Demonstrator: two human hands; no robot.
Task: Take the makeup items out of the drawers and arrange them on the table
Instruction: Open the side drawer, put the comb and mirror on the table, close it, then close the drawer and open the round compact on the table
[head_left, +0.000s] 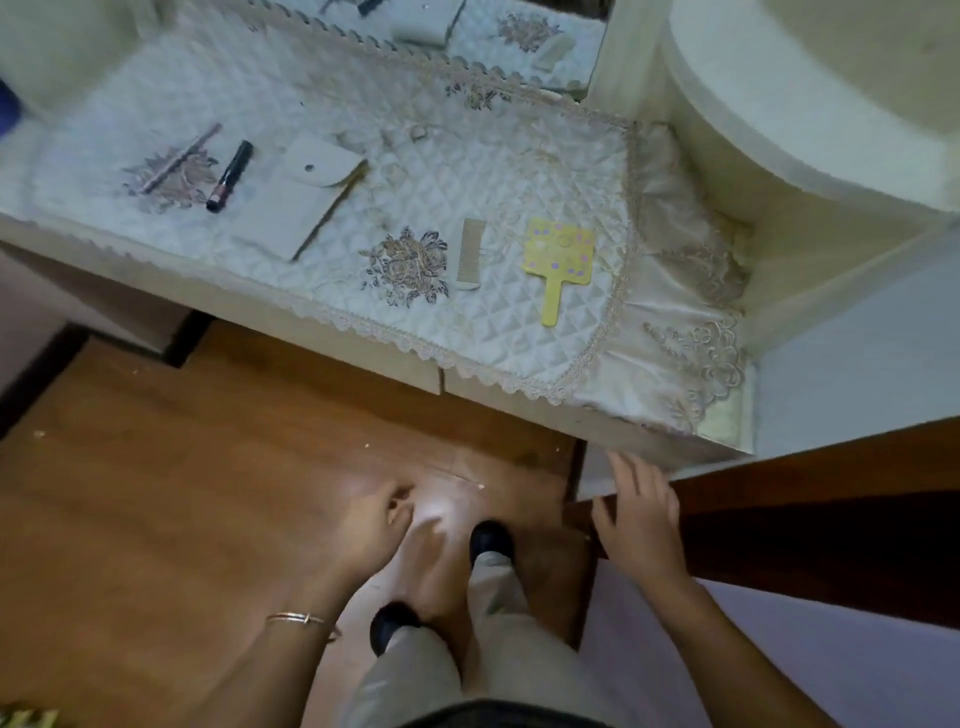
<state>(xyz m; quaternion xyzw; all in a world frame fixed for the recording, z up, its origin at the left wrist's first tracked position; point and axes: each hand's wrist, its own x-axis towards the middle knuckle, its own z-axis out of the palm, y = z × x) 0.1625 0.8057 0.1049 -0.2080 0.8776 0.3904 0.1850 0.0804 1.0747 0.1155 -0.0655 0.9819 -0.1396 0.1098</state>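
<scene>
Your cream quilted cloth (415, 171), diamond-stitched, with brown-and-grey floral embroidery and scalloped beige lace, carries the colour. On it lie a yellow paddle mirror (558, 254) dotted lilac and pink, a beige comb (470, 252), a cream pouch (298, 200), a black-and-maroon tube (230, 175) and a dusty-pink pencil (179, 158). Below the cloth are the reddish-brown wood floor (156, 493), your khaki trousers (498, 623) and black shoes (491, 538).

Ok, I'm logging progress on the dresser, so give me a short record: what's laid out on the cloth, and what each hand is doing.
on the cloth, left to right: thin pencil, dark tube, white pouch, comb, yellow hand mirror
spacing: each lies apart from the others
left hand: open, empty, over the floor
right hand: open, empty, near the table front's right end
</scene>
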